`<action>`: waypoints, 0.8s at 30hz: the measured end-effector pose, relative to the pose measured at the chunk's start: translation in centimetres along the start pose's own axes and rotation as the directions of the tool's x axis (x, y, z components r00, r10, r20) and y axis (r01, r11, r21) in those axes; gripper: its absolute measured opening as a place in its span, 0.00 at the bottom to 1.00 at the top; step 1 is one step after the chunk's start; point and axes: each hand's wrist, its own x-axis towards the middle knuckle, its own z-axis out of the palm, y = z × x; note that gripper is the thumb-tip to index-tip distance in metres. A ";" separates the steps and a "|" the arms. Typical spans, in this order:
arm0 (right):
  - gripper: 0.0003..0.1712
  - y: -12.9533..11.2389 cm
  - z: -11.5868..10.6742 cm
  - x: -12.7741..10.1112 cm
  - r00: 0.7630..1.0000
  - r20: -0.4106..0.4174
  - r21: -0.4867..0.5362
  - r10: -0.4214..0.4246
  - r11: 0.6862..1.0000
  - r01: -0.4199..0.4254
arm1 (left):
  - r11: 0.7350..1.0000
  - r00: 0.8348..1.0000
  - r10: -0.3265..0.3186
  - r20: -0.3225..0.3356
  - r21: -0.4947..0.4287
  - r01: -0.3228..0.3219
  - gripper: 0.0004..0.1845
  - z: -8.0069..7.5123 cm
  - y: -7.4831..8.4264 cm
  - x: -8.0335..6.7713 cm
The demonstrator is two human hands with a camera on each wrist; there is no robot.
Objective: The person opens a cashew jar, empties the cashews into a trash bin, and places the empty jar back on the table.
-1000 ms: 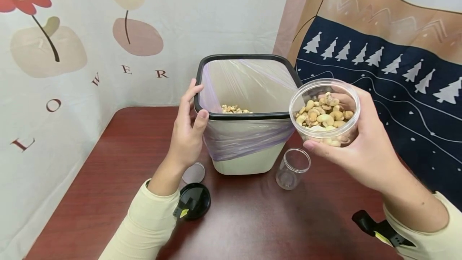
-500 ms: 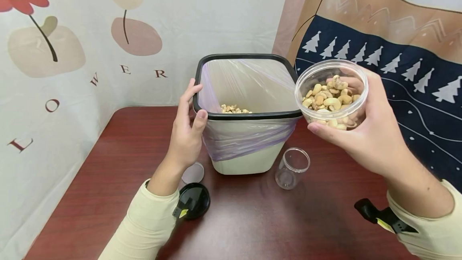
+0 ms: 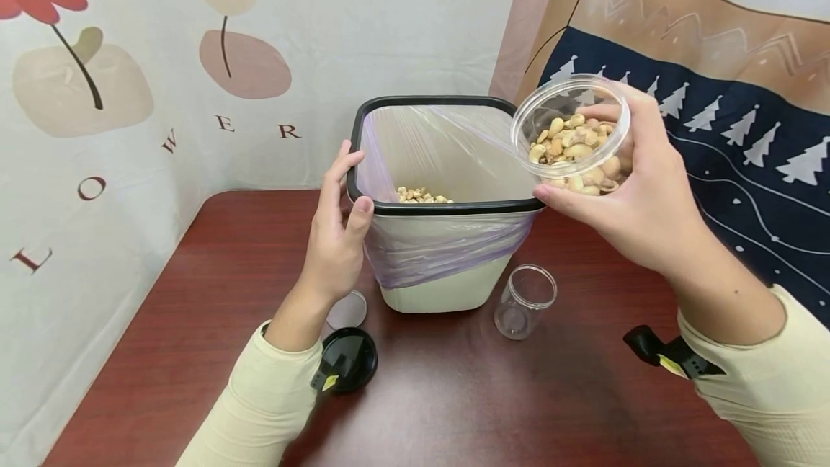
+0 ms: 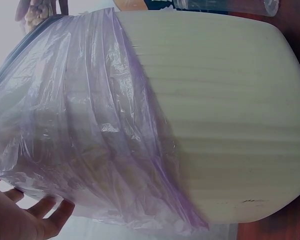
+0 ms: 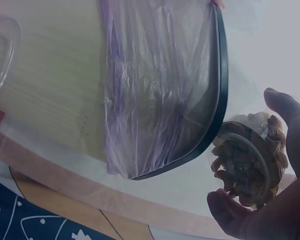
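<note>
A cream waste bin [image 3: 441, 287] with a black rim and a purple liner bag stands on the dark red table [image 3: 194, 294]. Some nuts [image 3: 421, 197] lie inside it. My left hand [image 3: 337, 236] rests against the bin's left rim and side, fingers straight. My right hand [image 3: 622, 193] grips a clear round tub of nuts [image 3: 573, 139], tilted toward the bin's right rim. In the right wrist view the tub of nuts [image 5: 247, 165] sits just beside the black rim [image 5: 217, 115]. The left wrist view shows the liner bag [image 4: 90, 130] over the bin wall [image 4: 230, 115].
An empty clear jar [image 3: 524, 301] stands on the table right of the bin. A small clear lid [image 3: 348, 310] and a black lid [image 3: 350, 360] lie by my left wrist. Patterned cloths hang behind and on both sides.
My right hand has lifted the tub of nuts up and leftward to the bin's right rim and tilted it. The left hand and bin have stayed put.
</note>
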 end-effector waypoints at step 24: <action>0.59 1.1 3.4 4.7 0.993 0.120 -0.081 -0.018 0.996 0.028 | 1.000 1.000 0.002 -0.002 -0.016 -0.002 0.44 -0.1 -0.1 -0.1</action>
